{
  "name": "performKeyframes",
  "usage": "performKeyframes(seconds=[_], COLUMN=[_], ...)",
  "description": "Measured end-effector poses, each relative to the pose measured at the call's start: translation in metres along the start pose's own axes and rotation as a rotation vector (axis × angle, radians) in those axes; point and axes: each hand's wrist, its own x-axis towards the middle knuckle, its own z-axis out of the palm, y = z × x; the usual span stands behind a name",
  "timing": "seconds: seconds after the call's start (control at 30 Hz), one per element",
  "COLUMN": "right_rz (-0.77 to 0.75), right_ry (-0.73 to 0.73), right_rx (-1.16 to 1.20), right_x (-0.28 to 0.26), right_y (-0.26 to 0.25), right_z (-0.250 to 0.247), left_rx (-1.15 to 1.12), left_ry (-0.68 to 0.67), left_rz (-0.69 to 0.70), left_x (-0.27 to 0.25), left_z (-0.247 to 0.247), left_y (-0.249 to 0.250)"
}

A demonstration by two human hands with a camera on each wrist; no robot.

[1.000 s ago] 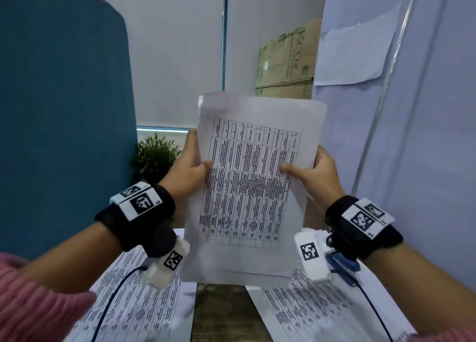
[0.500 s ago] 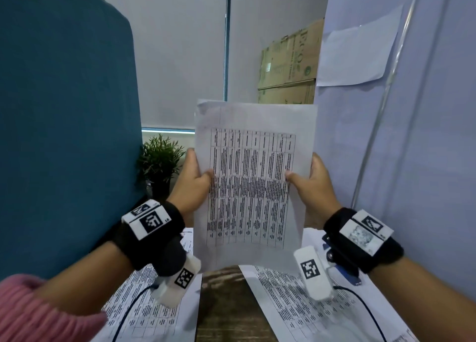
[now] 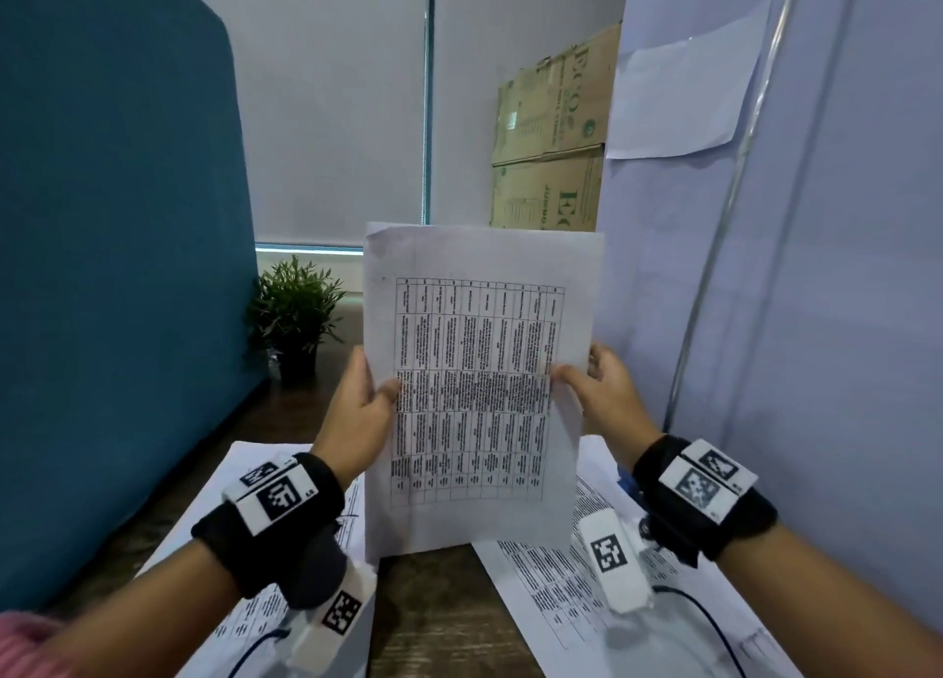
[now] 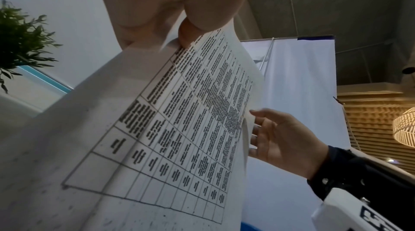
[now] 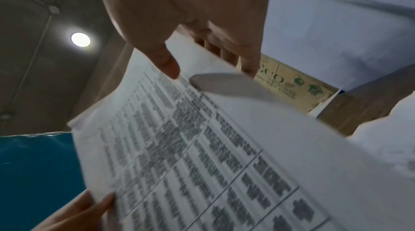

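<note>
Above the wooden table [image 3: 433, 621], a pile of printed pages [image 3: 479, 371] stands upright between two hands. The left hand [image 3: 357, 412] pinches its left edge, thumb in front and fingers behind. The right hand [image 3: 607, 396] pinches the right edge the same way. The bottom edge is down by the table; I can't tell if it touches. I think the pages are nearly lined up, though one corner peeks out on top. More loose sheets [image 3: 551, 585] lie flat on both sides, so the gathering looks unfinished.

Sleeve [image 3: 25, 642]: pink knit, left arm
Wristbands [image 3: 270, 519]: black, white tags [image 3: 278, 496] with black square codes
Cameras [image 3: 615, 560]: white blocks, coded stickers, thin black cables [image 3: 714, 626]
</note>
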Motion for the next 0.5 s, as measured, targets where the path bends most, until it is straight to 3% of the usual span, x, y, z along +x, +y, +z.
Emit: performKeyframes(seconds=[0.07, 0.23, 0.4, 0.5], right_rz=[0.036, 0.036, 0.243, 0.347], right_ry=[0.038, 0.136, 0.019, -0.162], right_rx=[-0.013, -0.588, -0.968, -1.220], right_x=[0.009, 0.027, 0.034, 0.035], right_y=[0.003, 0.025, 0.058, 0.071], right_z=[-0.011, -0.050, -0.075, -0.079], left_rx=[-0.032, -0.061, -0.051, -0.054], left_ry=[-0.003, 0.003, 0.011, 0.007], left_rz=[0.005, 0.000, 0.002, 0.002], left_x=[-0.001, -0.001, 0.001, 0.002], left_z=[0.000, 0.001, 0.001, 0.000], left_y=[-0.001, -0.003, -0.008, -0.009])
